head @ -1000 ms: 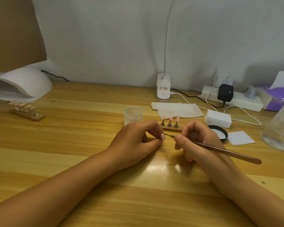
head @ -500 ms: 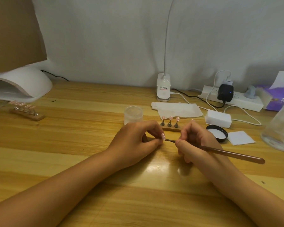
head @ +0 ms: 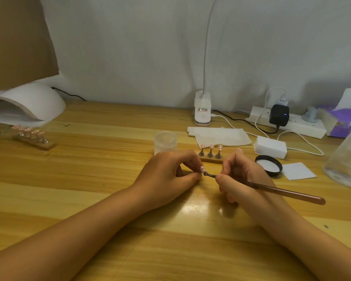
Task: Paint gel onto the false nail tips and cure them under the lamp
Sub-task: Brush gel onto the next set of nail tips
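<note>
My left hand pinches a small stand with a pink false nail tip between thumb and forefinger. My right hand grips a brown gel brush, and the brush's tip touches the lower edge of that nail tip. Just behind my hands a wooden holder carries three more pink tips on stands. The white curing lamp sits at the far left, with a second wooden holder of several tips in front of it. A frosted gel jar stands behind my left hand.
The jar's black lid lies right of my right hand, beside a white pad, a white block and paper wipes. A desk lamp base, a power strip, a tissue pack and a clear container line the back and right.
The brush tip has slid slightly down and left along the held nail tip, and my right hand has dropped a little. My left hand has stayed in place.
</note>
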A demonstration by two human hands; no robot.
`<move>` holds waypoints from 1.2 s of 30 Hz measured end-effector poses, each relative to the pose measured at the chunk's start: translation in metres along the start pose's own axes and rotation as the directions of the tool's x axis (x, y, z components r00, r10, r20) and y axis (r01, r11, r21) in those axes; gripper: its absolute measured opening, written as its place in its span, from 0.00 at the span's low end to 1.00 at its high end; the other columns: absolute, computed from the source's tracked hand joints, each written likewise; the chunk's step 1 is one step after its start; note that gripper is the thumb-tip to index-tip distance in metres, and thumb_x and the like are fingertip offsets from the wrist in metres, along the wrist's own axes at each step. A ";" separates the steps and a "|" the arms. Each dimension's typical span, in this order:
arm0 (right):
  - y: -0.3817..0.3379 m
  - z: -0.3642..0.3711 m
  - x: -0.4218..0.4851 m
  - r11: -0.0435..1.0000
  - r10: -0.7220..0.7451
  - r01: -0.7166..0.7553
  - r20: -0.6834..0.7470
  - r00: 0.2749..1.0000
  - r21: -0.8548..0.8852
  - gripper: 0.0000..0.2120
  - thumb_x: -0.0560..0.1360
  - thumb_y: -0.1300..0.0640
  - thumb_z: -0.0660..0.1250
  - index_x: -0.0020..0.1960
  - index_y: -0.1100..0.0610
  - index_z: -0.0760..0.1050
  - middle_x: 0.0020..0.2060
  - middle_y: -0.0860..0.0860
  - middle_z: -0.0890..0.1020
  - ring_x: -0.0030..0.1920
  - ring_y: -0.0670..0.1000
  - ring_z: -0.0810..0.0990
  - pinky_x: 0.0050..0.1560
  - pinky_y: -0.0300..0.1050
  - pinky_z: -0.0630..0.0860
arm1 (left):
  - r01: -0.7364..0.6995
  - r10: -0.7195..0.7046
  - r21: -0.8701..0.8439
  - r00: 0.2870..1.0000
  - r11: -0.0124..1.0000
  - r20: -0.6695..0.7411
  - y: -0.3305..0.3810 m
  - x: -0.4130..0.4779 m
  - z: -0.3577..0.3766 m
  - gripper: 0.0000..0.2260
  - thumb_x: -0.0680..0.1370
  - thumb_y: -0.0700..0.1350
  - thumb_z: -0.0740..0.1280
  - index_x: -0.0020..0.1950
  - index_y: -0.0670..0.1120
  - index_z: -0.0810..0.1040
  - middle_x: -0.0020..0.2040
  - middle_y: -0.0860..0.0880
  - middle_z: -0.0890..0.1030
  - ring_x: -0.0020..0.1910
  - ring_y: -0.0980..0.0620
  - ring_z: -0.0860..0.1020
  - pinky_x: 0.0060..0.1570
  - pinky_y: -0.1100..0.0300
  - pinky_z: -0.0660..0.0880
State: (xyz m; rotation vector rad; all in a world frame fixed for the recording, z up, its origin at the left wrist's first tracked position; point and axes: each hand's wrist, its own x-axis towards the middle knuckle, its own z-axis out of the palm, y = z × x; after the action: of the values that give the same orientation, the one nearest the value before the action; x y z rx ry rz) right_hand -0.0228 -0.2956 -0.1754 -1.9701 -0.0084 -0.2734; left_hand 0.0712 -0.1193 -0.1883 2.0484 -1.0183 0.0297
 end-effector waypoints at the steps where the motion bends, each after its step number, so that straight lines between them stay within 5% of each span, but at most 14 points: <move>1: 0.001 0.000 0.000 1.000 0.011 -0.011 -0.011 1.000 0.012 0.07 0.72 0.62 0.69 0.41 0.55 0.72 0.31 0.55 0.77 0.29 0.47 0.75 0.30 0.43 0.73 | 0.001 -0.001 -0.004 1.000 1.000 -0.001 0.000 0.000 0.000 0.05 0.75 0.45 0.73 0.47 0.55 0.82 0.45 0.61 0.83 0.30 0.60 0.74 0.33 0.69 0.66; 10: -0.002 0.001 -0.001 0.998 -0.015 0.016 -0.013 1.000 0.067 0.06 0.75 0.59 0.70 0.46 0.56 0.73 0.36 0.51 0.84 0.31 0.42 0.80 0.29 0.32 0.73 | -0.003 0.003 -0.011 1.000 1.000 -0.005 0.000 0.000 0.000 0.05 0.75 0.44 0.73 0.48 0.53 0.82 0.44 0.59 0.83 0.30 0.62 0.74 0.33 0.73 0.66; 17: -0.002 0.001 -0.002 1.000 -0.018 0.018 -0.033 0.999 -0.025 0.06 0.71 0.61 0.69 0.42 0.56 0.72 0.32 0.56 0.77 0.30 0.49 0.73 0.32 0.48 0.72 | -0.010 0.010 -0.012 1.000 1.000 -0.010 0.000 0.000 0.000 0.05 0.75 0.45 0.74 0.46 0.55 0.81 0.45 0.60 0.82 0.30 0.61 0.73 0.34 0.70 0.66; 25: -0.002 -0.001 -0.004 0.977 0.018 0.005 -0.104 0.994 0.214 0.07 0.78 0.59 0.65 0.44 0.60 0.69 0.30 0.56 0.81 0.23 0.48 0.72 0.23 0.37 0.69 | -0.007 0.007 -0.003 1.000 1.000 -0.014 0.002 0.000 -0.001 0.05 0.74 0.45 0.75 0.46 0.54 0.81 0.46 0.59 0.81 0.32 0.61 0.74 0.35 0.71 0.67; 30: -0.006 0.001 -0.005 0.988 0.021 -0.017 -0.027 0.999 0.154 0.14 0.73 0.50 0.67 0.47 0.61 0.70 0.35 0.55 0.85 0.26 0.47 0.74 0.27 0.38 0.73 | -0.026 0.026 0.029 1.000 0.999 -0.017 0.001 0.000 -0.001 0.06 0.74 0.45 0.75 0.46 0.54 0.81 0.45 0.59 0.79 0.33 0.61 0.74 0.35 0.68 0.68; 36: -0.004 0.001 -0.004 0.998 0.024 -0.022 -0.036 0.999 0.066 0.08 0.77 0.56 0.67 0.46 0.60 0.70 0.33 0.54 0.84 0.25 0.46 0.76 0.27 0.37 0.73 | -0.045 0.046 0.054 0.999 0.998 -0.014 0.000 0.000 -0.001 0.06 0.74 0.46 0.74 0.45 0.57 0.80 0.46 0.59 0.79 0.32 0.58 0.73 0.34 0.67 0.67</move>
State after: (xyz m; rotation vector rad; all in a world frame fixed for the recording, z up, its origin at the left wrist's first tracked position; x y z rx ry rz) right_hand -0.0266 -0.2922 -0.1731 -1.8988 0.0284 -0.2904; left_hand 0.0714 -0.1191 -0.1872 2.0698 -1.0651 0.0970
